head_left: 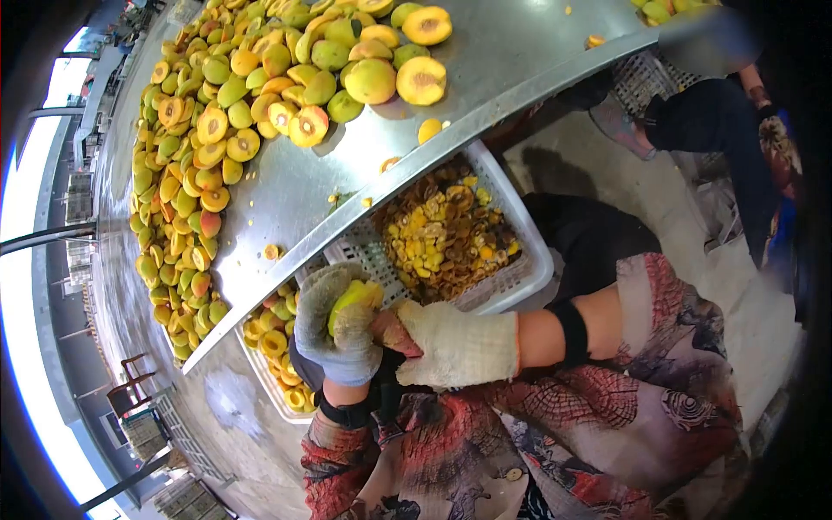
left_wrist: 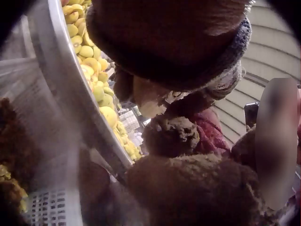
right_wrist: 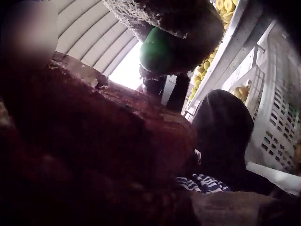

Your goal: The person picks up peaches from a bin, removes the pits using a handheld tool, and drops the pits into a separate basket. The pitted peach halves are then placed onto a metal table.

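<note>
A yellow-green peach (head_left: 358,299) is gripped in my left hand (head_left: 329,334), which wears a pale knitted work glove. The same peach (right_wrist: 156,49) looks bright green in the right wrist view, beneath that glove's fingers. Close beside it is my right hand (head_left: 459,342), in a cream glove with a reddish front part; its fingers bend toward the peach. In the left wrist view the right glove's red part (left_wrist: 211,132) shows below the left hand. I cannot tell what the right fingers hold, as they are hidden.
Many whole and halved peaches (head_left: 212,126) are heaped on a metal table (head_left: 364,152) with a raised edge. Below it, a white crate (head_left: 542,260) holds pits and scraps. A second crate (head_left: 299,418) of peach halves stands left. Another person's leg (head_left: 702,117) is at the right.
</note>
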A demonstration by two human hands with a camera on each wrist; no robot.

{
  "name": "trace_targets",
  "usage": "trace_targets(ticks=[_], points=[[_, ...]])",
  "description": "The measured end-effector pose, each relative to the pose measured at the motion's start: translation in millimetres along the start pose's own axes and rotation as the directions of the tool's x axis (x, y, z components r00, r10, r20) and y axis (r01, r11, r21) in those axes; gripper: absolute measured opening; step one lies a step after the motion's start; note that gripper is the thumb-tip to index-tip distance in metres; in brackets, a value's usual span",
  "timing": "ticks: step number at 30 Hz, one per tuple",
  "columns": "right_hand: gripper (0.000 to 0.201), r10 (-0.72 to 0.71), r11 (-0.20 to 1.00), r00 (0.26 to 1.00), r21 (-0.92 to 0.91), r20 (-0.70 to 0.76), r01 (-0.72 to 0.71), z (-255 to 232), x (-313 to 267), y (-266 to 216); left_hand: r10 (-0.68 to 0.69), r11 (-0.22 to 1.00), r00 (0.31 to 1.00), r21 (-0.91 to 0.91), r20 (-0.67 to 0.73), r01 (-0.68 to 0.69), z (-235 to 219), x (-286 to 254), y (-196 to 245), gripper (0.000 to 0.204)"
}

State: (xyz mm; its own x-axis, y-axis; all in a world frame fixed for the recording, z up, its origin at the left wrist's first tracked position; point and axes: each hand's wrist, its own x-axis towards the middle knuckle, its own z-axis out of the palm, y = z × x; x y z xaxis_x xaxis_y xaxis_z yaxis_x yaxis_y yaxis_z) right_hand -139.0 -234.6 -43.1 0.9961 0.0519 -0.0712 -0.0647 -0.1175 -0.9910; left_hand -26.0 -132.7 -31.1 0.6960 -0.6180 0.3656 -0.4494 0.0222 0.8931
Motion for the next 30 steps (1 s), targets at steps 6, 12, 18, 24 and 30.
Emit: trace_targets(ticks=[6, 12, 18, 24, 30], points=[[0.034, -0.215, 0.965, 0.961, -0.189, -0.172, 0.182, 1, 6, 5, -0.439, 0.896, 0.89, -0.133, -0.121, 0.424, 11, 7, 22, 0.016], [0.028, 0.291, 0.706, 0.907, 0.572, 0.303, -0.417, -17, -6, -30, -0.261, 0.963, 0.964, -0.063, 0.043, 0.263, -4, 6, 18, 0.02], [0.033, -0.387, 0.875, 0.892, -0.397, -0.232, 0.277, 3, 5, -2, -0.393, 0.905, 0.919, -0.191, -0.029, 0.381, 5, 12, 27, 0.015], [0.026, 0.177, 0.737, 0.963, 0.62, 0.203, -0.267, -3, -6, -16, -0.285, 0.955, 0.956, -0.101, -0.064, 0.278, 8, 3, 20, 0.022], [0.029, 0.204, 0.779, 0.952, 0.551, 0.227, -0.298, -31, 4, -37, -0.358, 0.808, 0.924, -0.451, 0.136, 0.379, -4, 17, 2, 0.066]])
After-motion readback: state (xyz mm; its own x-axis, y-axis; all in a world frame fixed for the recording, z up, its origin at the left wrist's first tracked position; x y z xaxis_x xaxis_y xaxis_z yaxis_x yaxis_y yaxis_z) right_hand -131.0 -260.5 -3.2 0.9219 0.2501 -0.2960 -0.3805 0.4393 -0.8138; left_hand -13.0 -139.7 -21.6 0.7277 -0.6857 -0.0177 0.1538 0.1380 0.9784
